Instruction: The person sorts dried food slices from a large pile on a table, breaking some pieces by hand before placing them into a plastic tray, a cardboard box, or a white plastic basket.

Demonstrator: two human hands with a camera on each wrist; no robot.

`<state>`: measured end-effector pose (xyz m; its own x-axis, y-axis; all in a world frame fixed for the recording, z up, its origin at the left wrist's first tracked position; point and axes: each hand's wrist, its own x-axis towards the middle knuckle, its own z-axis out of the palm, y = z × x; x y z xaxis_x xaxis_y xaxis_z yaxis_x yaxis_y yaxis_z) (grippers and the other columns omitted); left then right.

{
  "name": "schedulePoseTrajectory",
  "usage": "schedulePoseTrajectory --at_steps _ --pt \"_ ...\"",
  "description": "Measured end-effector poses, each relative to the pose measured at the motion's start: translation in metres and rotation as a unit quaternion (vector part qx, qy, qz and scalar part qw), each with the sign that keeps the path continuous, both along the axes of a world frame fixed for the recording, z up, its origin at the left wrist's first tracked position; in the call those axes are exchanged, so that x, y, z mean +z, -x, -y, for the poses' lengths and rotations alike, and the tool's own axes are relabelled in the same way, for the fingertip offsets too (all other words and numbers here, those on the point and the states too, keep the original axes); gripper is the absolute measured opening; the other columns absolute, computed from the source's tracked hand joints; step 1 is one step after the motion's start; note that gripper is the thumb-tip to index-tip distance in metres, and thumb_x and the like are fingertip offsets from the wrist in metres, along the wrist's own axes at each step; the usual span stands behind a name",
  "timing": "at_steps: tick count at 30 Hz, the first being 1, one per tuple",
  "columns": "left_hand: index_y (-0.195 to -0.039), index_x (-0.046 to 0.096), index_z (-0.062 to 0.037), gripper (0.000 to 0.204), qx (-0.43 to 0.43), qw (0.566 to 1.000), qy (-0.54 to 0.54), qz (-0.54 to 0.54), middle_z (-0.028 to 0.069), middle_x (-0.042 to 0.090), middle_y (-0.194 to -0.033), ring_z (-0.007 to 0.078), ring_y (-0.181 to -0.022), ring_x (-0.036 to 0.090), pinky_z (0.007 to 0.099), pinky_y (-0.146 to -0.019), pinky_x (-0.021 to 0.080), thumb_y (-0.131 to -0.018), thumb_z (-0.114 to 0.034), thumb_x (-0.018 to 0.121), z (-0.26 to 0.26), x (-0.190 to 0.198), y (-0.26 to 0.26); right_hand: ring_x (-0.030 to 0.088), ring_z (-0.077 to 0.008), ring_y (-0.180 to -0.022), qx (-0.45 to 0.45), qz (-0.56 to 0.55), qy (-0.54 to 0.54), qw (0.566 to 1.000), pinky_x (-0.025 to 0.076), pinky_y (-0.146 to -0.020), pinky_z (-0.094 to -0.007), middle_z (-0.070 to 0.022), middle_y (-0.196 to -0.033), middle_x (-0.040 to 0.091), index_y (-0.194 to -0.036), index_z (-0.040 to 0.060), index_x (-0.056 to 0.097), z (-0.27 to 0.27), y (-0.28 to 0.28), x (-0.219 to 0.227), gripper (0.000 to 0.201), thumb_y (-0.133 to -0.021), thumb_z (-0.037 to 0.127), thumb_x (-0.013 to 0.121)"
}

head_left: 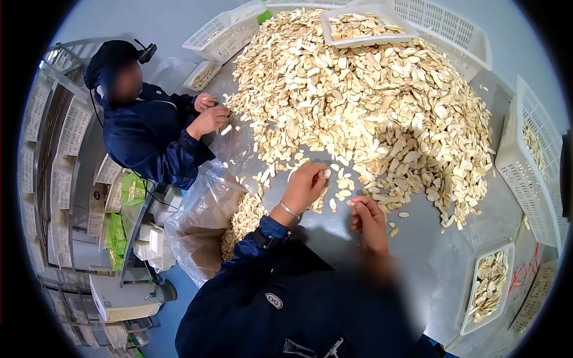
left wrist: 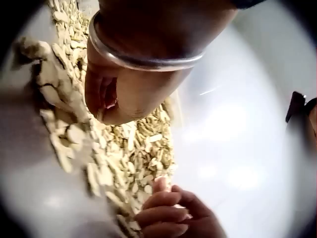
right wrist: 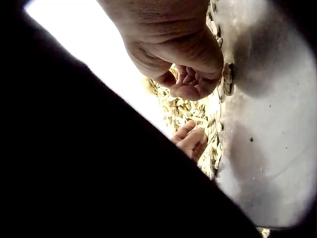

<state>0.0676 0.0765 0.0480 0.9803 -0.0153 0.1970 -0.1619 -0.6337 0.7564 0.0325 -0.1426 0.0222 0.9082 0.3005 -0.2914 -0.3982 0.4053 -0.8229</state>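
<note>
**Both hands at the near edge of the slice heap**

The grey surface (head_left: pixel 441 256) in front of you carries nearly everything here, and the biggest thing on it is the heap of pale dried slices (head_left: pixel 370 95), which spreads from the far baskets down to your hands. White slotted baskets (head_left: pixel 531 167) stand round the heap at the right edge and the far side. A white tray (head_left: pixel 365 25) with slices in it sits on top of the heap at the far end, and a second, narrow tray of slices (head_left: pixel 490 286) lies on the surface to your right, well apart from the heap. To your left a clear plastic bag (head_left: pixel 206 209) hangs open beside the surface with slices inside. Across from it a second person in a dark blue jacket (head_left: pixel 149 137) has both hands at the heap's left edge.

Your left hand (head_left: pixel 305 185) rests at the near fringe of the heap, a metal bangle (head_left: pixel 290 210) on its wrist. Its fingers are curled, and a single slice (head_left: pixel 326 173) shows at their tips, seemingly pinched. In the left wrist view the fingers curl towards the palm above loose slices.

Your right hand (head_left: pixel 369 219) lies just beside the heap's near edge, close to the left hand but not touching it. Its fingers are bent inwards and drawn together; you cannot tell whether they hold a slice.
</note>
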Motion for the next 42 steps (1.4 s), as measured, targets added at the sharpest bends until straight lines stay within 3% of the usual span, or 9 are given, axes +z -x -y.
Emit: schedulePoseTrajectory --at_steps 4,9,12,15,25,32,35,39,42 --pt "-0.112 0.066 -0.0031 0.019 -0.059 0.949 0.284 -0.123 0.0020 0.062 -0.089 0.0066 -0.074 0.058 0.0238 -0.066 0.048 -0.094 -0.010 0.067 0.006 0.034 0.012 0.052 -0.0078 -0.064 0.005 -0.094 -0.070 0.993 0.042 -0.056 -0.0220 -0.0009 -0.085 0.059 -0.120 0.0068 0.061 -0.007 0.002 0.023 0.025 -0.106 0.022 0.047" --pt "-0.102 0.067 -0.0031 0.015 0.011 0.999 0.032 0.029 0.0070 0.063 -0.085 0.0170 -0.069 0.060 0.0299 -0.063 0.049 -0.090 -0.011 0.070 -0.006 0.012 -0.012 0.041 -0.0059 -0.056 0.083 -0.079 -0.132 0.985 0.033 -0.049 -0.0212 0.0003 -0.076 0.051 -0.119 0.0063 0.061 0.002 0.001 0.011 0.024 -0.107 0.022 0.047" --pt "-0.093 0.067 -0.0059 0.013 0.006 0.993 -0.105 0.061 0.0108 0.060 -0.077 0.0297 -0.066 0.062 0.0384 -0.060 0.050 -0.084 -0.013 0.072 0.006 -0.011 -0.017 0.033 -0.0044 -0.051 0.064 -0.076 -0.102 0.990 0.025 -0.045 -0.0206 0.0036 -0.068 0.044 -0.116 0.0064 0.062 0.005 0.000 0.009 0.021 -0.106 0.020 0.049" --pt "-0.090 0.067 -0.0067 0.009 0.031 0.976 -0.201 0.078 0.0100 0.060 -0.077 0.0320 -0.068 0.063 0.0410 -0.060 0.051 -0.083 -0.012 0.069 0.016 -0.014 -0.017 0.030 -0.0033 -0.050 0.052 -0.073 -0.082 0.993 0.022 -0.044 -0.0198 0.0058 -0.064 0.040 -0.114 0.0066 0.063 0.002 0.001 0.012 0.018 -0.104 0.017 0.052" --pt "-0.089 0.067 -0.0064 0.009 0.049 0.998 -0.030 0.031 0.0102 0.064 -0.078 0.0275 -0.071 0.063 0.0378 -0.062 0.050 -0.082 -0.009 0.072 -0.001 -0.019 -0.011 0.032 -0.0020 -0.050 0.014 -0.073 -0.071 0.995 0.023 -0.044 -0.0199 0.0061 -0.065 0.043 -0.111 0.0063 0.064 0.000 0.002 0.014 0.014 -0.102 0.013 0.056" --pt "-0.092 0.067 -0.0082 0.011 -0.023 0.973 -0.216 0.074 0.0096 0.064 -0.081 0.0324 -0.080 0.065 0.0439 -0.066 0.053 -0.082 -0.011 0.070 0.020 -0.005 -0.008 0.031 -0.0012 -0.051 0.023 -0.049 -0.055 0.997 0.023 -0.045 -0.0195 0.0072 -0.067 0.043 -0.110 0.0087 0.066 0.000 0.002 0.012 0.014 -0.102 0.014 0.055" --pt "-0.097 0.069 -0.0096 0.017 0.005 0.992 -0.120 0.049 0.0110 0.067 -0.086 0.0344 -0.076 0.065 0.0413 -0.066 0.054 -0.081 -0.007 0.069 0.015 -0.016 -0.010 0.034 -0.0016 -0.051 0.027 -0.042 -0.049 0.998 0.024 -0.044 -0.0194 0.0057 -0.069 0.047 -0.112 0.0075 0.065 0.002 0.002 0.010 0.015 -0.103 0.015 0.055" --pt "-0.101 0.069 -0.0031 0.011 -0.028 0.967 0.221 -0.123 -0.0001 0.067 -0.080 0.0082 -0.068 0.061 0.0248 -0.062 0.049 -0.092 -0.009 0.069 0.010 -0.012 0.002 0.039 -0.0027 -0.052 0.011 -0.022 -0.047 0.999 0.025 -0.044 -0.0191 0.0034 -0.076 0.053 -0.114 0.0069 0.063 -0.004 0.002 0.010 0.018 -0.104 0.018 0.052" --pt "-0.104 0.068 0.0000 0.014 -0.060 0.947 0.275 -0.154 -0.0041 0.063 -0.080 0.0012 -0.072 0.055 0.0210 -0.062 0.047 -0.096 -0.011 0.067 0.006 0.025 0.014 0.041 -0.0035 -0.052 -0.033 -0.123 -0.051 0.991 0.026 -0.044 -0.0193 0.0023 -0.080 0.055 -0.115 0.0070 0.063 -0.013 0.002 0.039 0.021 -0.105 0.020 0.050"
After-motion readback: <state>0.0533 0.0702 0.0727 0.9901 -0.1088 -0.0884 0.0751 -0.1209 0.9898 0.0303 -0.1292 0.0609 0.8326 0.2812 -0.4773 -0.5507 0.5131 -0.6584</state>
